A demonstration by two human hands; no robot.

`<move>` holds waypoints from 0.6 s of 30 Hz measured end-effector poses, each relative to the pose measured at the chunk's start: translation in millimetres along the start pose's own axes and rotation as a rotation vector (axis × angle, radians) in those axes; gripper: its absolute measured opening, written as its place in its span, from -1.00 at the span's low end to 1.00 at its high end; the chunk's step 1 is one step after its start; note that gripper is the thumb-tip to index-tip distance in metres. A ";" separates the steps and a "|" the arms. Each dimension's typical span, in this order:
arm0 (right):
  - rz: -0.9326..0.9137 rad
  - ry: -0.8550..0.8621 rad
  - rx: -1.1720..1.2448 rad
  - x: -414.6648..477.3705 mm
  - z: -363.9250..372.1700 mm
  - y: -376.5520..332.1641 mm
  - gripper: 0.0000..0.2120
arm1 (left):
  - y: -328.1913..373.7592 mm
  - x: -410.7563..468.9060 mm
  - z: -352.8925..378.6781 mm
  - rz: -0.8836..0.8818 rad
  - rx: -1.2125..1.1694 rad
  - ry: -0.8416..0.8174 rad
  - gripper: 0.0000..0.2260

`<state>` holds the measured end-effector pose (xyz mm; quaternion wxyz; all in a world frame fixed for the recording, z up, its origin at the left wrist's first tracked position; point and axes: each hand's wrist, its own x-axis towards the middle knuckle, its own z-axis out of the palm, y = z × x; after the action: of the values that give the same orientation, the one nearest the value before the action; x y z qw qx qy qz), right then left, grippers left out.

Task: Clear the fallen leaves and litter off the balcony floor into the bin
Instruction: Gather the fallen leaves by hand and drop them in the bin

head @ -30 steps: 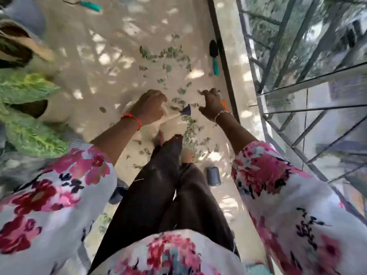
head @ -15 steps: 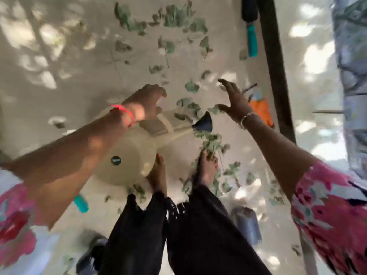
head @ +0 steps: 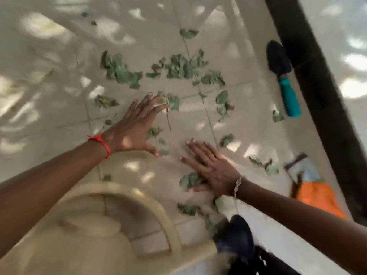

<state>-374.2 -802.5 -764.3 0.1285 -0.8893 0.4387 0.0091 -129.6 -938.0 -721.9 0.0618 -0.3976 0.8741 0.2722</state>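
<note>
Left hand [head: 133, 129] flat, fingers spread and empty, tips touching scattered leaves [head: 178, 66]. Right hand [head: 213, 169] likewise splayed, pressed on leaves, grasping nothing.

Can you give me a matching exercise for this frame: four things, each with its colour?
Things:
1. trowel handle
2. left wrist band
3. watering can
4. litter at the right edge

Colours:
A. orange
B. cream
C. teal
D. red

Pairs: 1-C, 2-D, 3-B, 4-A
</note>
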 end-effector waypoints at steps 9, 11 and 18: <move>0.467 0.312 0.103 134.6 -33.6 75.4 -0.21 | -63.2 64.8 -16.0 -0.091 -0.003 0.435 0.04; 0.631 0.400 0.098 144.0 -37.5 101.6 -0.19 | -66.4 82.1 -18.6 -0.143 -0.049 0.479 -0.01; 0.550 0.332 0.238 159.2 -33.4 108.5 -0.17 | -65.8 100.3 -2.8 -0.280 -0.057 0.688 -0.16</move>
<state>-364.4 -997.4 -776.5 0.1510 -0.7058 0.6751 -0.1528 -149.2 -1041.0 -780.2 -0.2099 -0.5831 0.7729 0.1359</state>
